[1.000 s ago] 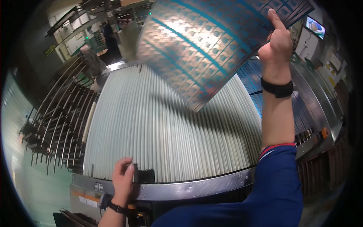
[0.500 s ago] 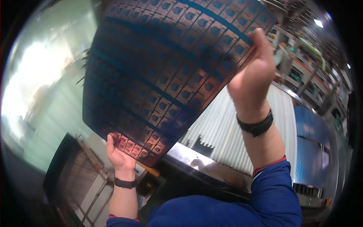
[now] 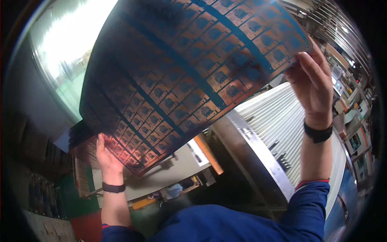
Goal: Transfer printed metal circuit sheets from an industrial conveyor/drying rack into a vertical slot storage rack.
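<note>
A large circuit board panel (image 3: 193,101), copper-coloured with repeated small blocks and dark blue bands, is held up at a tilt before me. My left hand (image 3: 109,159) grips its lower left corner, the thumb showing at the edge and the other fingers mostly hidden. Farther up and to the right, my right hand (image 3: 312,80) has closed on the opposite corner, with thumb and fingers pinching the rim. The panel covers much of what lies behind it.
On the right, a conveyor of pale rollers (image 3: 278,117) runs beside a metal rail (image 3: 262,155). Below the panel is a white tabletop (image 3: 183,167) with an orange bar (image 3: 209,155). Dark panels stand in a rack (image 3: 82,161) at left, near a bright greenish window (image 3: 72,60).
My view has swung to the left, so the conveyor sits farther right and the white table shows. Both hands keep hold of the panel; they are now wider apart in the picture.
</note>
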A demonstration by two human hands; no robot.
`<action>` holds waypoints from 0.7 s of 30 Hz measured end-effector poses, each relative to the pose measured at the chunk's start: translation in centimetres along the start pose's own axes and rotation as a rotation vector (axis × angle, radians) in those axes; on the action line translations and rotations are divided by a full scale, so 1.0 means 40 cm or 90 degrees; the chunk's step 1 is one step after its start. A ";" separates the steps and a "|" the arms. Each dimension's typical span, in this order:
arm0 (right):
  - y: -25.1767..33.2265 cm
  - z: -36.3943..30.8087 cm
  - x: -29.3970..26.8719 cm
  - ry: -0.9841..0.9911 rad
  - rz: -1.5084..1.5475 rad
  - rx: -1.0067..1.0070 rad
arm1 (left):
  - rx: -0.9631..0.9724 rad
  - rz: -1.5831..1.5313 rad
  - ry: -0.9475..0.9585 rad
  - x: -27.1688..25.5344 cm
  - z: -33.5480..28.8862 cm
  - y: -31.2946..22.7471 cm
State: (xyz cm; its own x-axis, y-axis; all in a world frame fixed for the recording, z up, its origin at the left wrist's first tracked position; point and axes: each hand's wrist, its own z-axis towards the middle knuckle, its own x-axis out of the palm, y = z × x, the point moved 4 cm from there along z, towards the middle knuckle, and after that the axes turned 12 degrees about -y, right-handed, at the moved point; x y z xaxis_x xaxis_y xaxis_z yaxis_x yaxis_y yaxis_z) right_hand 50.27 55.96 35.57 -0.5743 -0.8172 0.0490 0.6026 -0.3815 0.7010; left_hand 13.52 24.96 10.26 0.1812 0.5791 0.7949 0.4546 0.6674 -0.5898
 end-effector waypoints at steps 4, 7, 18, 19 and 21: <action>-0.053 0.017 0.183 -0.034 -0.138 0.040 | 0.005 -0.014 0.082 -0.095 0.085 -0.212; -0.090 0.037 0.278 -0.008 -0.199 0.056 | 0.059 -0.003 0.130 -0.134 0.131 -0.367; -0.244 0.110 0.485 0.018 -0.388 0.184 | 0.270 0.141 -0.033 -0.307 0.242 -0.659; -0.256 0.110 0.490 0.082 -0.420 0.192 | 0.297 0.169 -0.061 -0.319 0.240 -0.669; -0.278 0.097 0.502 0.120 -0.357 0.194 | 0.330 0.164 -0.069 -0.304 0.218 -0.662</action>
State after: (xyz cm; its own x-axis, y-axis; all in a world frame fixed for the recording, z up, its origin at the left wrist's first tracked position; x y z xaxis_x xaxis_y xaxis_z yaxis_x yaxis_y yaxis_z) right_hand 29.89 45.48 31.51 -0.6322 -0.6019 -0.4879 0.0403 -0.6543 0.7551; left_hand -8.34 4.34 14.96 0.1269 0.7788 0.6143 -0.0830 0.6255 -0.7758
